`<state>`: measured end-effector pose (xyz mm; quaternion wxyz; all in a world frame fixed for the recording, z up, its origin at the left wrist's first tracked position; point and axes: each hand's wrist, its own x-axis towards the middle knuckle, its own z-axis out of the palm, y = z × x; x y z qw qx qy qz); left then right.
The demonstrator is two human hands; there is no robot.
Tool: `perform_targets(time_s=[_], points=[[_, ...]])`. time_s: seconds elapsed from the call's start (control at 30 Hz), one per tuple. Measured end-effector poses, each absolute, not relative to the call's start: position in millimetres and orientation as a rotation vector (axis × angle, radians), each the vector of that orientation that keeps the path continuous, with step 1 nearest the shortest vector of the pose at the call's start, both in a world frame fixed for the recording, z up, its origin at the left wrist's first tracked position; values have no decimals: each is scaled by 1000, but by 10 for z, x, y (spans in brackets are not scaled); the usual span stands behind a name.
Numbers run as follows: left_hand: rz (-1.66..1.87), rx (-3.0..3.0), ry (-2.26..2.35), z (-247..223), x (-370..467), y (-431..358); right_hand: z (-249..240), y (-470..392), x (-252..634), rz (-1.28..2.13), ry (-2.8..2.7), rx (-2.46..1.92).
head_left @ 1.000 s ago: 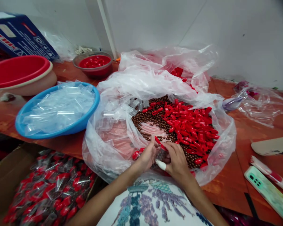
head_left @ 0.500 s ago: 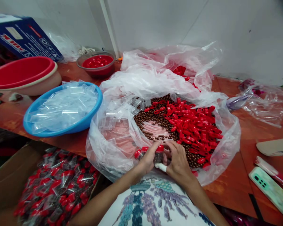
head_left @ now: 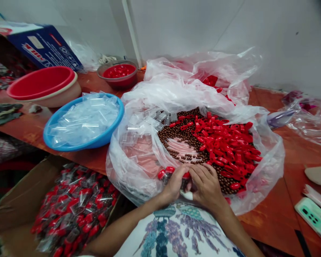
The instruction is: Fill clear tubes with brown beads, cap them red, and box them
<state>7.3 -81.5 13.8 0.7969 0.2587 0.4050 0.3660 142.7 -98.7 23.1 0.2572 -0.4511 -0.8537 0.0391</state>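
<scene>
In front of my body, at the near edge of a plastic bag (head_left: 273,157), my two hands meet. My left hand (head_left: 174,186) is closed around several small clear containers with red caps (head_left: 170,170), which stick out past its fingers. My right hand (head_left: 207,184), with white tape on one finger, closes over another red-capped container (head_left: 186,175), mostly hidden by the fingers. Just beyond the hands lie small brown balls (head_left: 178,134) and a heap of red plastic caps (head_left: 226,144). Loose clear containers (head_left: 142,123) rest on the bag's left side.
Left of the bag, a blue basin (head_left: 120,113) holds clear containers. Behind it stand stacked basins (head_left: 41,84), a bowl of red pieces (head_left: 119,71) and a blue carton (head_left: 50,46). Below left, a cardboard box (head_left: 21,210) holds filled red-capped containers. A phone (head_left: 314,217) lies at right.
The view has shifted left, so everything appears further right. My right hand's fingers have closed further over the red cap between the hands.
</scene>
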Motion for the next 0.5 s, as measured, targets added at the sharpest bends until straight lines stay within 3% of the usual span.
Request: perform_targets(time_s=[0.2, 0.37, 0.5], points=[[830, 904, 982, 334, -216, -768, 139, -1000, 1380, 159, -2303, -1173], [863, 1483, 1529, 613, -1057, -475, 192, -935, 1245, 327, -2338, -1204], [144, 1983, 1949, 617, -1646, -286, 249, -929, 1078, 410, -2353, -1204]])
